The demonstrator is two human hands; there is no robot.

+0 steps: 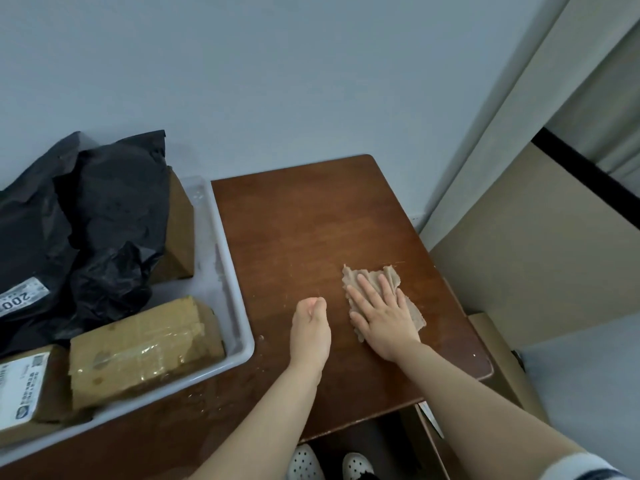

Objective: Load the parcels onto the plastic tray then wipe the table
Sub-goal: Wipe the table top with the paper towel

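Brown cloth [372,271] lies under the flat, spread right hand [384,320] — left hand [310,327] fisted, fingertips tucked under; plastic tray [209,282] cropped at left.

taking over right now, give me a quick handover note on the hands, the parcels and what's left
Right hand: flat, pressing the cloth onto the table, right of centre.
Left hand: fingers curled, resting on the table beside the cloth, nothing seen in it.
Parcels: the black bags and cardboard boxes all sit in the plastic tray on the table's left side.
Done: loading, since no parcel lies on the bare wood.
To do: the wipe. Specks show by the tray's near corner.
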